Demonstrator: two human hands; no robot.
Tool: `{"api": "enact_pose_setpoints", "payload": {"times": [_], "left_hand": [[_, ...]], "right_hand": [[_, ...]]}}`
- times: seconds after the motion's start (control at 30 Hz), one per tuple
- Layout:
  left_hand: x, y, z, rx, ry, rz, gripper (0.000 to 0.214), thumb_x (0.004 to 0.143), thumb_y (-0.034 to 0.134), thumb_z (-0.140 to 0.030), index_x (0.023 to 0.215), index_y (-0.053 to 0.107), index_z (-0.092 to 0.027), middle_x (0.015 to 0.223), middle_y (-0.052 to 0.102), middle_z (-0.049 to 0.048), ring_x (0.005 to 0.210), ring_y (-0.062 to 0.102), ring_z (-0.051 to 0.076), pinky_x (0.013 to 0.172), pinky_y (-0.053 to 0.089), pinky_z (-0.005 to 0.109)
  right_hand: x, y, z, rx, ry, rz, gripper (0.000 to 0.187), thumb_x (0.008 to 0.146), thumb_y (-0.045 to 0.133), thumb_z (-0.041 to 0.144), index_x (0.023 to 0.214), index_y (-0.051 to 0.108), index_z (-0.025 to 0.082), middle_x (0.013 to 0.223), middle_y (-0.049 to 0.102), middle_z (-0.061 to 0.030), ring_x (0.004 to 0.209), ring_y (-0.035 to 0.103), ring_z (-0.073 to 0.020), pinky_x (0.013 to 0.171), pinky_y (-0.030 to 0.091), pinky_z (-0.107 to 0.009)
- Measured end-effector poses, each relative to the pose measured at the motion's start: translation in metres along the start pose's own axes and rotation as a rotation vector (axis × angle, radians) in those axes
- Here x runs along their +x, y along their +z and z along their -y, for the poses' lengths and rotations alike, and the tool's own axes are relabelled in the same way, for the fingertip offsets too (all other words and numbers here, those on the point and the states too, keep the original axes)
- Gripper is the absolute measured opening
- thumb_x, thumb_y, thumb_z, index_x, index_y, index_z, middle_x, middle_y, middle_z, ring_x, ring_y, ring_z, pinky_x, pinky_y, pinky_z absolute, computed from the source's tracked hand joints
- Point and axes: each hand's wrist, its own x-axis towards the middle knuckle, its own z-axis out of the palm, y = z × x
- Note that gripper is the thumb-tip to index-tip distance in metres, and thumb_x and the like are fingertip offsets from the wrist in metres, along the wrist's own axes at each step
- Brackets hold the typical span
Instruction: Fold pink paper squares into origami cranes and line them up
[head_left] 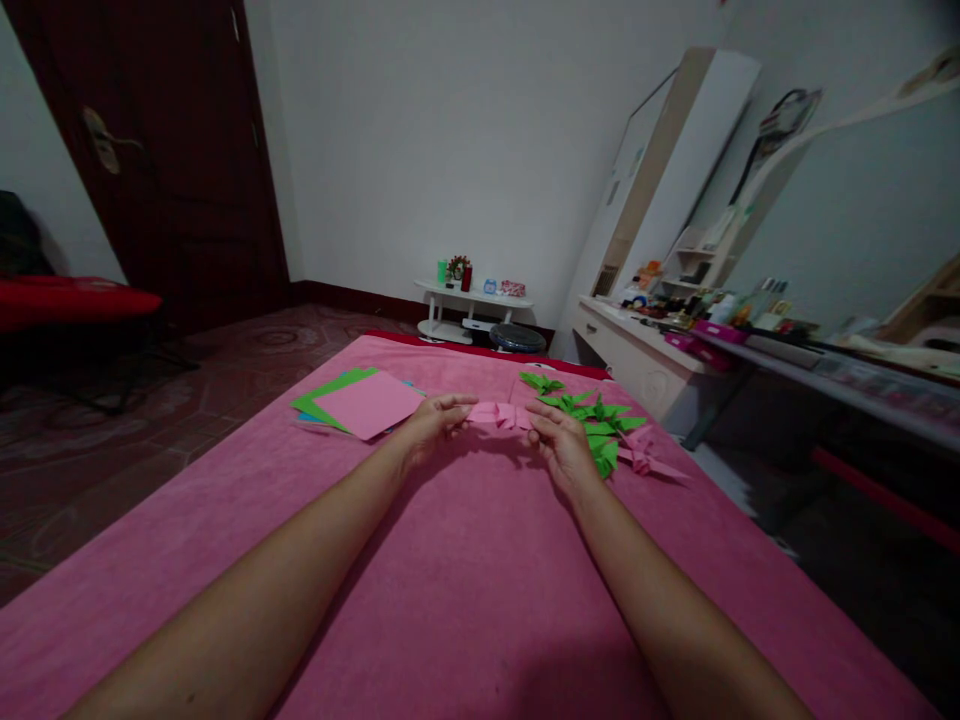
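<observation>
A pink folded paper crane (504, 416) is stretched between my two hands, just above the pink cloth. My left hand (435, 420) pinches its left end between thumb and fingers. At the other end, my right hand (561, 438) closes on the tip in the same way. Several green folded paper cranes (574, 405) lie right beside my right hand, partly hidden by it. Another pink paper crane (643, 452) rests at their right. Left of my left hand is a loose stack of square paper, with a pink sheet (371, 402) on top and a green sheet (337, 385) under it.
The pink cloth (450, 580) covers the surface under my arms. Beyond its far edge stands a low white table (476, 296) with small items. A dressing table (637, 345) crowded with bottles is on the right. At the left are a dark door (165, 160) and a red seat (75, 300).
</observation>
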Motion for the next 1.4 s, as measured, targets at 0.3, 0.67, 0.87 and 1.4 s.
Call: {"api": "enact_pose_setpoints", "payload": {"times": [0.3, 0.67, 0.87, 1.4], "left_hand": [[-0.007, 0.005, -0.002, 0.035, -0.181, 0.172, 0.032, 0.064, 0.072, -0.038, 0.072, 0.061, -0.009, 0.051, 0.049, -0.0012, 0.043, 0.040, 0.006, 0.043, 0.025, 0.019], [-0.008, 0.003, 0.006, -0.149, -0.181, 0.289, 0.027, 0.063, 0.073, -0.028, 0.077, 0.059, -0.010, 0.059, 0.049, -0.0017, 0.046, 0.040, 0.002, 0.042, 0.023, 0.014], [0.004, -0.005, 0.020, 0.571, 0.038, -0.211, 0.027, 0.076, 0.057, -0.024, 0.098, 0.057, -0.010, 0.059, 0.060, 0.0028, 0.045, 0.055, 0.011, 0.044, 0.038, 0.020], [0.008, -0.032, 0.032, 1.043, 0.266, -0.313, 0.028, 0.071, 0.047, -0.007, 0.087, 0.069, -0.014, 0.089, 0.070, 0.0067, 0.085, 0.063, 0.016, 0.080, 0.046, 0.025]], "right_hand": [[-0.003, 0.005, -0.001, -0.011, 0.012, 0.057, 0.027, 0.060, 0.070, 0.023, 0.085, 0.065, 0.015, 0.055, 0.059, 0.0030, 0.043, 0.051, -0.0075, 0.046, 0.049, -0.021], [-0.006, 0.012, -0.006, 0.040, 0.063, 0.041, 0.024, 0.058, 0.070, 0.018, 0.081, 0.060, 0.016, 0.053, 0.056, 0.0049, 0.041, 0.050, -0.0065, 0.045, 0.050, -0.020], [0.000, 0.002, -0.023, -0.208, 0.118, -0.071, 0.020, 0.066, 0.066, 0.020, 0.080, 0.054, 0.015, 0.055, 0.060, 0.0010, 0.044, 0.059, -0.0115, 0.041, 0.052, -0.022], [-0.005, -0.004, -0.035, -1.155, -0.538, -0.126, 0.029, 0.060, 0.049, 0.006, 0.082, 0.063, 0.020, 0.087, 0.059, -0.0034, 0.078, 0.057, -0.0170, 0.068, 0.046, -0.027]]}}
